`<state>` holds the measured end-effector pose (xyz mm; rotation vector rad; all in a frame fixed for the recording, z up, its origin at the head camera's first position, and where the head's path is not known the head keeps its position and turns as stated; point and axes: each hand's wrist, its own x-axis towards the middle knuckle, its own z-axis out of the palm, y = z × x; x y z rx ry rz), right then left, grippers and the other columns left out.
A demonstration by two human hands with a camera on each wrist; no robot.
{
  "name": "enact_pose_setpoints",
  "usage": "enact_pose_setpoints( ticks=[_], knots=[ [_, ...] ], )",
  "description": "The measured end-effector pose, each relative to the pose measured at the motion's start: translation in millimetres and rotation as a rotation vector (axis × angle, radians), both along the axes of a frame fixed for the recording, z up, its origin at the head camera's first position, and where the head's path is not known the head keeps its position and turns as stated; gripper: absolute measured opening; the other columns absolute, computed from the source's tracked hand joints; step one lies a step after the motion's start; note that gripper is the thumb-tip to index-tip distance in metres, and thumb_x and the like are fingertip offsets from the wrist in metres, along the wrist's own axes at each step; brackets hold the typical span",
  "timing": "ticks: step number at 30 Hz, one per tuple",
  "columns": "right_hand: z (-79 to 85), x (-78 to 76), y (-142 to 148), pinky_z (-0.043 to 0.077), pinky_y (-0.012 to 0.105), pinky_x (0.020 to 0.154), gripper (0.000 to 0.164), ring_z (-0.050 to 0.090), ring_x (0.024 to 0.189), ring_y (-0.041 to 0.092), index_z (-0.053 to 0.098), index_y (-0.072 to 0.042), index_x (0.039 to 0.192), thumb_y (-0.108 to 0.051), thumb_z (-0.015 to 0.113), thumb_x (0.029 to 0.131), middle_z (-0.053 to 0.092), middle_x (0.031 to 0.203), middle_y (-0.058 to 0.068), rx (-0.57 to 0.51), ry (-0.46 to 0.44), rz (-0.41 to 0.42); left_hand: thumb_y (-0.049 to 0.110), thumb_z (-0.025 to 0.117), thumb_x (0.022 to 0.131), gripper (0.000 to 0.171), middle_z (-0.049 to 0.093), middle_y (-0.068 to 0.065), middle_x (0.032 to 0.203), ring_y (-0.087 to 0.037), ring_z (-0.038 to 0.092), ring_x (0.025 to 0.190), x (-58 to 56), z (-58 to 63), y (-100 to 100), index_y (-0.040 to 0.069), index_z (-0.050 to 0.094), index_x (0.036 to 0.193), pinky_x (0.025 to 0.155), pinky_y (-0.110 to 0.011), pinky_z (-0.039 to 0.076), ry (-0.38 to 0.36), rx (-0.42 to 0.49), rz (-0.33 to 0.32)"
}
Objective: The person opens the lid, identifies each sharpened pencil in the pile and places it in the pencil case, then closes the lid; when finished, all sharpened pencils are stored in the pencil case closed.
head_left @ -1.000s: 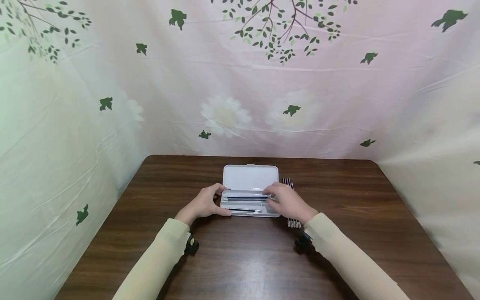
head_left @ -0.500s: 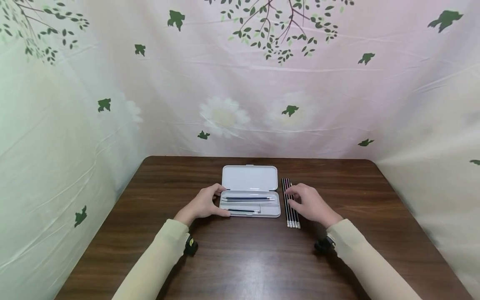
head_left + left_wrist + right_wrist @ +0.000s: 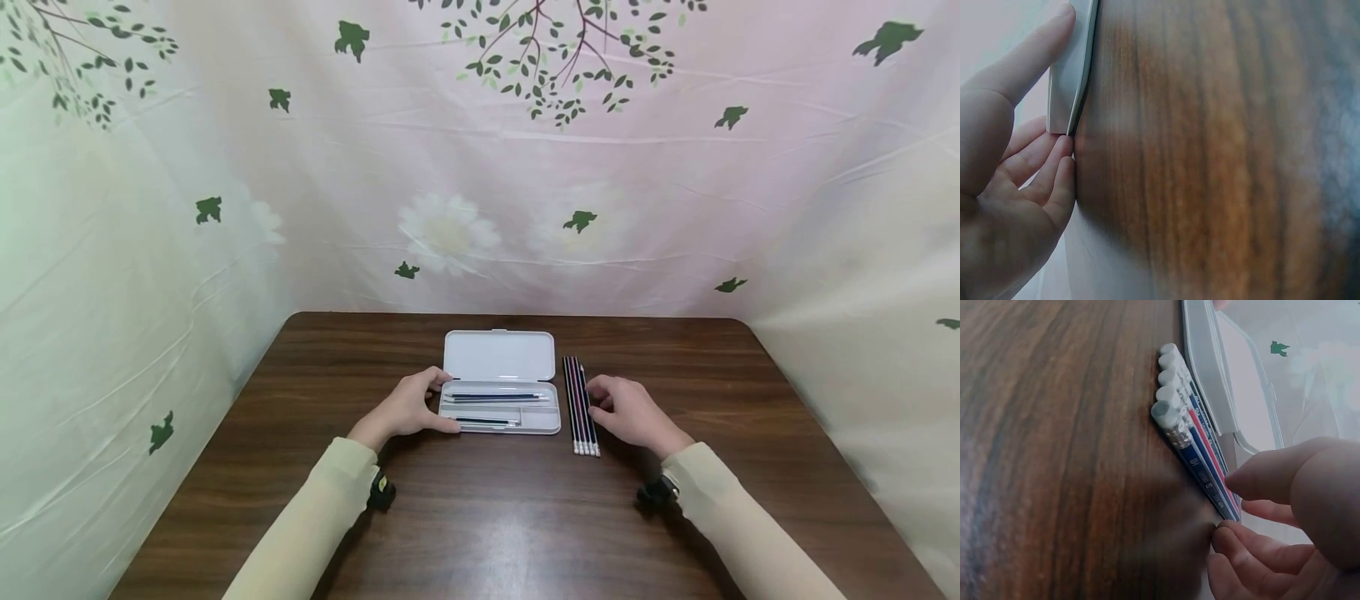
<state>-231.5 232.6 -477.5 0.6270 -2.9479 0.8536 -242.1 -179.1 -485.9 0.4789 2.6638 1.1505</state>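
Note:
A white pencil case [image 3: 542, 422] lies with its lid [image 3: 498, 355] raised. Pencils [image 3: 498, 397] sit in its long back compartment and a shorter one [image 3: 486, 421] in the front left compartment. My left hand [image 3: 405, 406] grips the case's left end, thumb along the front edge, fingers behind. To the right of the case several striped pencils [image 3: 574, 408] lie side by side, white erasers towards me. My right hand [image 3: 630, 412] pinches the outermost dark blue pencil [image 3: 1192, 464] of this row between thumb and fingers; its far end is hidden in the right wrist view.
Everything rests on a brown wood-grain table [image 3: 480, 517]. A pale cloth [image 3: 495, 167] with leaf and flower prints hangs behind the table and along both sides. Each wrist carries a black band device [image 3: 381, 492].
My right hand has left the case's right part and moved right to the outer side of the pencil row. My left hand stays on the case.

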Motion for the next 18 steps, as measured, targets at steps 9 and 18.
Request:
enact_pose_setpoints(
  ticks=[9,18],
  knots=[
    [-1.0,-2.8,-0.8,0.062,0.047,0.082,0.026,0.071,0.092,0.027,0.069,0.003,0.115,-0.006,0.075,0.091,0.072,0.109,0.018,-0.006,-0.012,-0.007,0.038,0.100,0.070,0.085,0.063,-0.006,0.128,-0.023,0.060,0.121,-1.1,0.0,-0.8,0.009,0.058,0.139,0.109,-0.043,0.050,0.004,-0.001,-0.003],
    [-0.6,-2.0,-2.0,0.061,0.048,0.083,0.028,0.070,0.094,0.028,0.070,0.004,0.115,-0.004,0.075,0.090,0.072,0.109,0.019,0.013,-0.015,-0.028,0.037,0.100,0.071,0.086,0.063,-0.006,0.128,-0.024,0.059,0.122,0.2,1.5,0.1,0.008,0.058,0.140,0.110,-0.044,0.050,-0.003,-0.005,-0.005]
  ],
)
